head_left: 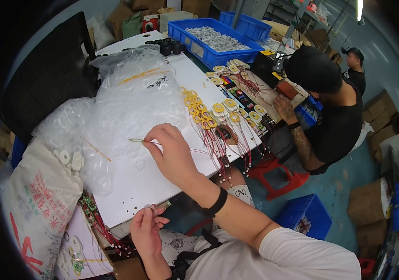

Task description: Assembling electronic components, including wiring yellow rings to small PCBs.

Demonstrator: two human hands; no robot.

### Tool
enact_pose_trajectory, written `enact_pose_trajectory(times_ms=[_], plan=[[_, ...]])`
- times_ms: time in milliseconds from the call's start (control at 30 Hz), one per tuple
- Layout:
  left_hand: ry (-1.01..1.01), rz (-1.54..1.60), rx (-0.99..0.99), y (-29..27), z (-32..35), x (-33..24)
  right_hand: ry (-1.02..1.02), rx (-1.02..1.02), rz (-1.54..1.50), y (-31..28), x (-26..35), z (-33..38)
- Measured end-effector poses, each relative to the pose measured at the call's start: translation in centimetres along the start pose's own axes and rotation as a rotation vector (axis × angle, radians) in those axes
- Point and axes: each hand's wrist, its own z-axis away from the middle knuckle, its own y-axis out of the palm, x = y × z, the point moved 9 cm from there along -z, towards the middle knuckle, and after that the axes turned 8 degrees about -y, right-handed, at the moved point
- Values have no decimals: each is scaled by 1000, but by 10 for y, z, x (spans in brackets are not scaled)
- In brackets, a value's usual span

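My right hand [167,151] is over the white table, thumb and fingertips pinched on a thin greenish ring [136,140] seen nearly edge-on. Thin reddish wires [198,150] trail from that hand to the right. Lower down, at the table's near edge, my left hand [147,228] has its fingertips closed on a small clear piece [151,208], too small to make out fully. To the right of my right hand lie several yellow rings [194,103] and white discs with yellow centres [219,109], their red wires hanging over the table edge.
Clear plastic bags [129,93] cover much of the white table [138,186]. A printed white sack [41,196] and green parts with red wires [88,205] are at left. A blue crate [218,56] of pale parts stands behind. At right sits a co-worker [334,116].
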Motion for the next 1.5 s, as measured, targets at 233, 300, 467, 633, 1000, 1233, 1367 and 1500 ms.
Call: enact_pose_trajectory(times_ms=[233, 300, 467, 633, 1000, 1233, 1367, 1500], plan=[[-14, -17, -36, 4, 13, 5, 200, -277, -353, -65, -40, 1], [-16, -13, -78, 0, 21, 3, 502, -334, -847, -73, -49, 2], [-40, -93, -30, 27, 24, -1, 821, 48, -1014, -70, -12, 58], [-15, -169, -28, 42, 36, -7, 1069, 448, -918, -30, 11, 146], [-50, -25, 171, 57, 42, 11, 1133, 477, -855, -26, -2, 175], [-111, 21, 229, 63, 40, 16, 1126, 478, -860, -28, -10, 177], [-100, 52, 240, 59, 36, 21, 1137, 499, -874, -27, -11, 174], [25, 64, 262, 58, 35, 14, 1154, 492, -951, -26, -11, 177]])
